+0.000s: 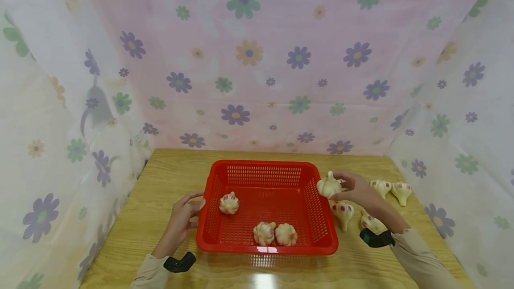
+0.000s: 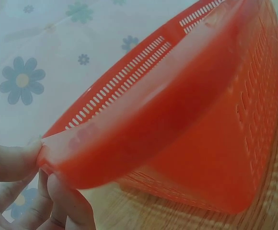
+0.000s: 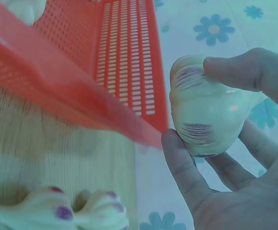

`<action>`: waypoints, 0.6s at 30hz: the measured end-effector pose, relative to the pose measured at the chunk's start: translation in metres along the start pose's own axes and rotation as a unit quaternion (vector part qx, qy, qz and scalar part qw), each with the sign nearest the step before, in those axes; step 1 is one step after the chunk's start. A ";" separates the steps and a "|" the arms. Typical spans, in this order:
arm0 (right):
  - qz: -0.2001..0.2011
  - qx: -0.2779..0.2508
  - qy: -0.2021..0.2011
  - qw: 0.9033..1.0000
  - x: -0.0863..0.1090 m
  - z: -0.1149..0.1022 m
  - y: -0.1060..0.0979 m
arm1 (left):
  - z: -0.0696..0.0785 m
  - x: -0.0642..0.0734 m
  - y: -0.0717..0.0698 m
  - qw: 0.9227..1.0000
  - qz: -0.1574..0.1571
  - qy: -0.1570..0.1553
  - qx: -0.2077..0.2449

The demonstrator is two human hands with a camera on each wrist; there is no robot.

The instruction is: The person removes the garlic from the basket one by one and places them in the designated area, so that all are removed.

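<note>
A red plastic basket (image 1: 257, 249) with slotted walls stands on the wooden table. Inside it lie three garlic bulbs: one garlic bulb (image 1: 229, 203) at the left, and two side by side near the front wall. My left hand (image 1: 182, 217) pinches the basket's left rim, thumb above and fingers below in the left wrist view. In my right hand (image 1: 357, 193) a garlic bulb (image 3: 206, 105) is held between thumb and fingers, just over the basket's right rim. Below that hand, a garlic bulb (image 1: 343, 213) lies on the table beside the basket.
Several more bulbs rest on the table at the right, among them a garlic bulb (image 1: 401, 192) near the edge and a garlic bulb (image 1: 371, 222) partly behind the right wrist. Flowered cloth (image 1: 249, 79) hangs behind the table (image 1: 172, 168) and on both sides.
</note>
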State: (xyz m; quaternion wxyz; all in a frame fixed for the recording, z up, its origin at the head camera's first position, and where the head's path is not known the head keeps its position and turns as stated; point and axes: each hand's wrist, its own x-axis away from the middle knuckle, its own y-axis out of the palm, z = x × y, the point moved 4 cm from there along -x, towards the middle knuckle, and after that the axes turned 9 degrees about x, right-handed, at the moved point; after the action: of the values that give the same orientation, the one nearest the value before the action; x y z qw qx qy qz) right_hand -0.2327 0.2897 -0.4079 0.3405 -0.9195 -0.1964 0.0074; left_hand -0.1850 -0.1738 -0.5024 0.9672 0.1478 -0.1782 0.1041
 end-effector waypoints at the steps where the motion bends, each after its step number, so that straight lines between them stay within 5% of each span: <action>1: 0.002 0.006 0.001 1.000 0.002 0.001 -0.002 | 0.000 0.000 0.000 1.000 0.000 0.000 -0.001; 18: 0.006 0.022 0.021 1.000 0.027 0.025 -0.023 | 0.000 0.000 -0.001 1.000 -0.007 0.001 -0.004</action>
State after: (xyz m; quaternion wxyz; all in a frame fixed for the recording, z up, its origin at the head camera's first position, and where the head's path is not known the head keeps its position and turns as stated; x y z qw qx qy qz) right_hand -0.2194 0.3312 -0.4088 0.3650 -0.9127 -0.1839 -0.0053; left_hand -0.1846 -0.1746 -0.5031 0.9687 0.1448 -0.1768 0.0971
